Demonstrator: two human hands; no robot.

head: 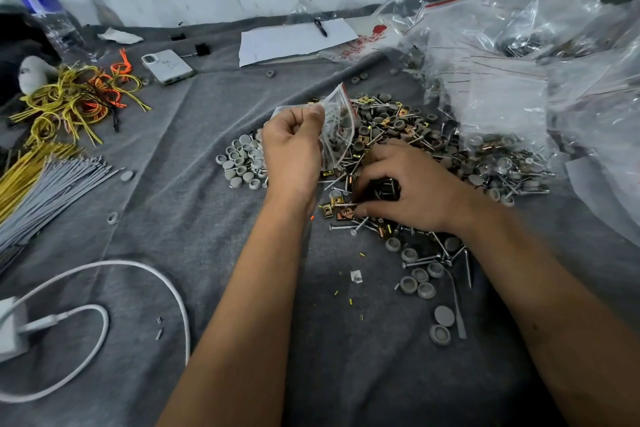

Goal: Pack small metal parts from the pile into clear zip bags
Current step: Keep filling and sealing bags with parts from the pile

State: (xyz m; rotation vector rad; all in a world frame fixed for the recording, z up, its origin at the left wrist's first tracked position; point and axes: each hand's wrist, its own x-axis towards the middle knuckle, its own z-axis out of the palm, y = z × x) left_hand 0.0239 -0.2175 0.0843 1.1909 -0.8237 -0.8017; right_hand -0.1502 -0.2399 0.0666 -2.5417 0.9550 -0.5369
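Grey cloth [173,218], one zip bag [337,128], two hands

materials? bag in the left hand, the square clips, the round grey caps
Zip bag: thin clear plastic film, glossy and crinkled, red seal strip.
Square clips: probably plated steel, shiny gold-copper sheen.
Round grey caps: likely moulded plastic, matte uniform grey; cannot confirm.

Counts on the grey cloth

Two hands [291,149] — one phone [168,66], one pen [321,27], one bottle [45,14] — screws too many to count.
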